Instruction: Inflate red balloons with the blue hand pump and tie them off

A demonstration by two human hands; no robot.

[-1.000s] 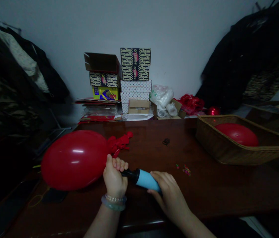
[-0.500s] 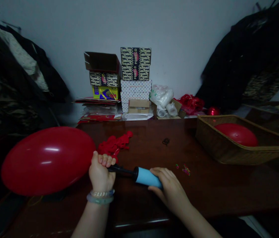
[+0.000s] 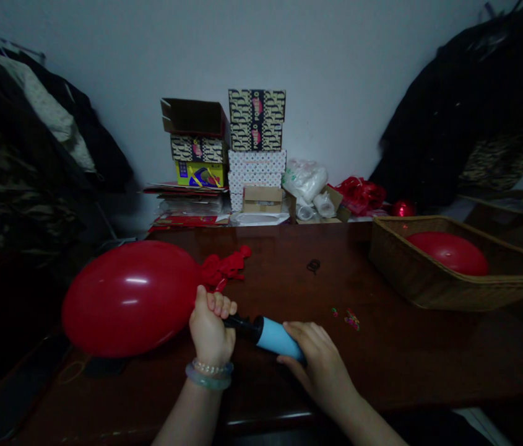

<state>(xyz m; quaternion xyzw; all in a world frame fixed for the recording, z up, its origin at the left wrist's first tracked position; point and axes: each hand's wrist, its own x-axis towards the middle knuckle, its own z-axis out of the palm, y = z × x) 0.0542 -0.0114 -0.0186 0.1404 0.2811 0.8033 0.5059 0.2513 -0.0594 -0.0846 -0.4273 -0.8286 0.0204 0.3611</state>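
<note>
A large inflated red balloon [image 3: 131, 300] lies over the table's left part, its narrow end at my left hand [image 3: 213, 325]. That hand is closed in a fist around the black end of a balloon pump [image 3: 280, 338], where the balloon's neck is hidden by my fingers. My right hand [image 3: 319, 359] wraps the pump's light blue barrel from the right. Between the barrel and my left fist a short length of black rod shows. Just behind the fist rests a pile of flat red balloons [image 3: 226, 266].
A wicker basket [image 3: 428, 291] holding another red balloon [image 3: 449, 253] stands at the right. Small coloured bands [image 3: 352, 319] and a black coil [image 3: 313, 266] lie on the dark table [image 3: 280, 248]. Stacked boxes [image 3: 257, 158] line the wall; coats hang on both sides.
My left hand has moved right, toward my right hand, and the balloon came along with it. Less of the black rod shows now. My right hand stays nearly in place on the barrel.
</note>
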